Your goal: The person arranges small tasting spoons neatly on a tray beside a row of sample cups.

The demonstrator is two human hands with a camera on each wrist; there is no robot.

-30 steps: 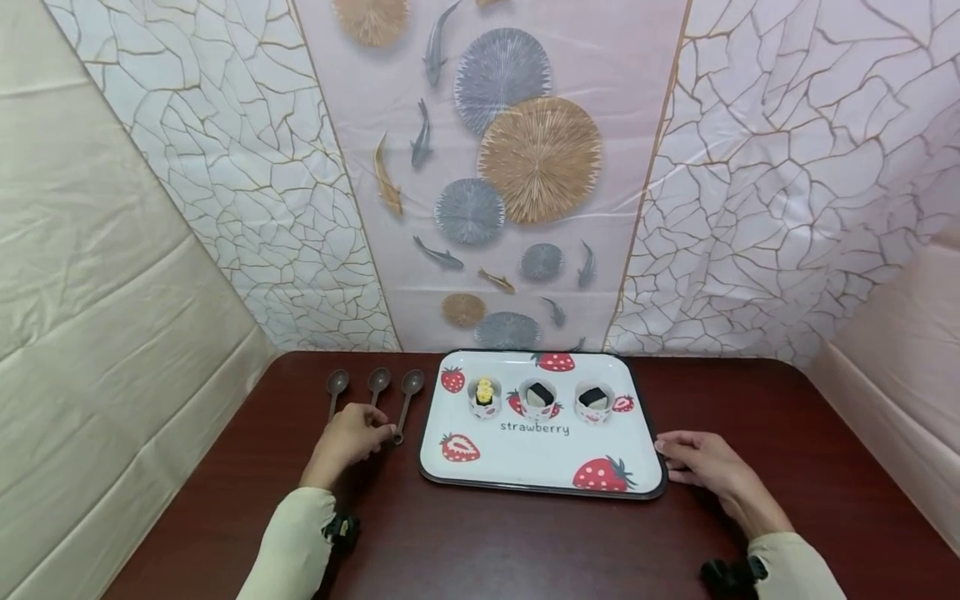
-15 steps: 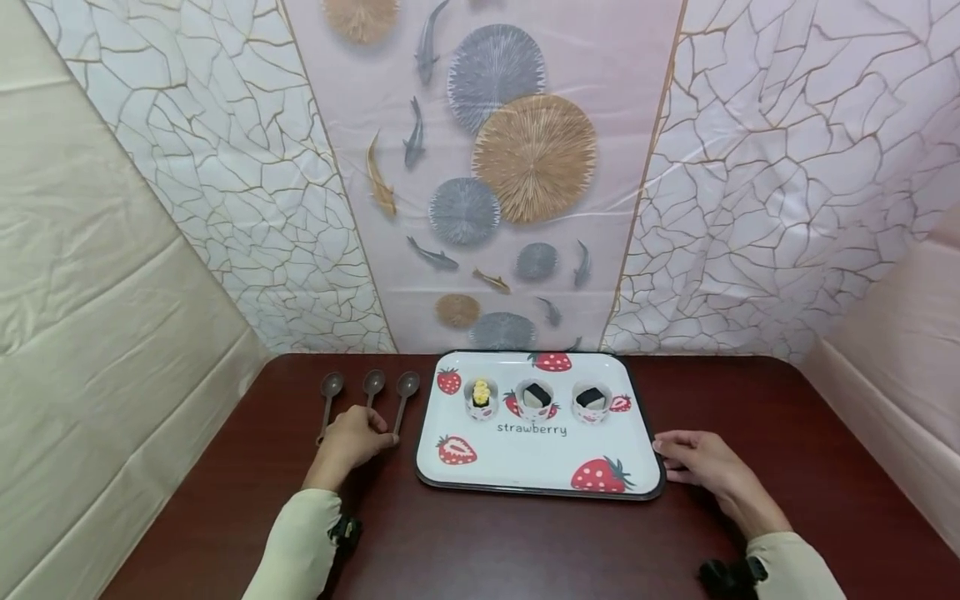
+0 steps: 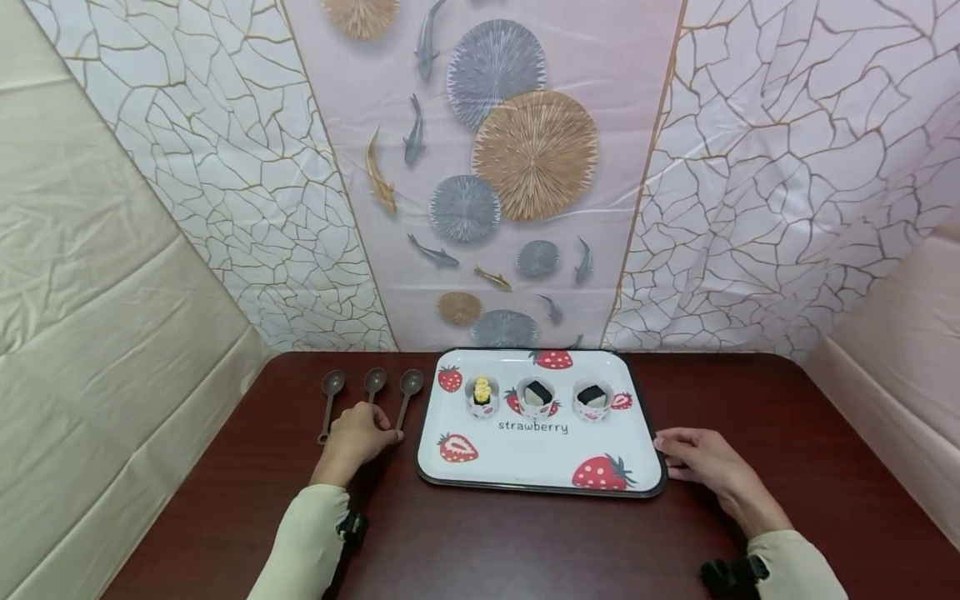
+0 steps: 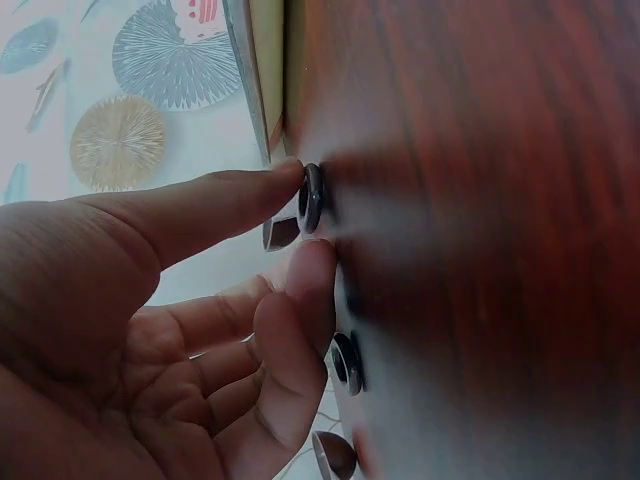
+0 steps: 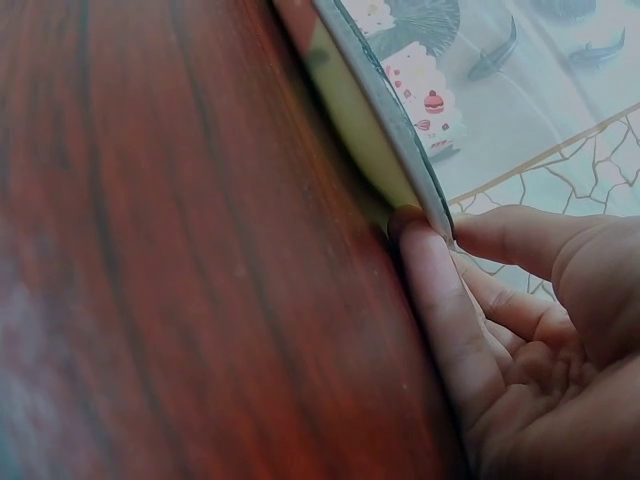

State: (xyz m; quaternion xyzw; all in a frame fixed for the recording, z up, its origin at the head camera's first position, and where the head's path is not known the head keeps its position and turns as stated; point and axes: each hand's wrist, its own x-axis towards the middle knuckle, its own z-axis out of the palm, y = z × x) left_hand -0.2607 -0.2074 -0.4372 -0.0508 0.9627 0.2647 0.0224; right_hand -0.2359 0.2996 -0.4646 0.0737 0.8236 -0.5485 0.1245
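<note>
Three brown measuring spoons lie in a row on the dark red table: left spoon (image 3: 328, 404), middle spoon (image 3: 375, 383) and right spoon (image 3: 408, 392). My left hand (image 3: 356, 437) is at their handle ends, covering part of the middle one. In the left wrist view, thumb and index finger close around a spoon's ring end (image 4: 313, 198); another ring end (image 4: 347, 365) lies below. At the right, my right hand (image 3: 705, 462) pinches the edge of a white strawberry-printed tray (image 3: 525, 467), thumb at the rim and a finger (image 5: 440, 300) underneath.
On the tray stand three small paper cups: one (image 3: 482, 408) with yellow-topped sushi, two (image 3: 537, 411) with dark-wrapped rice pieces. A patterned cloth (image 3: 536, 154) hangs behind the table, and pale cloth walls (image 3: 112, 333) stand at both sides.
My left thumb has come over the right spoon's handle end, which showed beside it before. The left hand has shifted slightly, uncovering the left spoon's handle. Right hand and tray stay in place.
</note>
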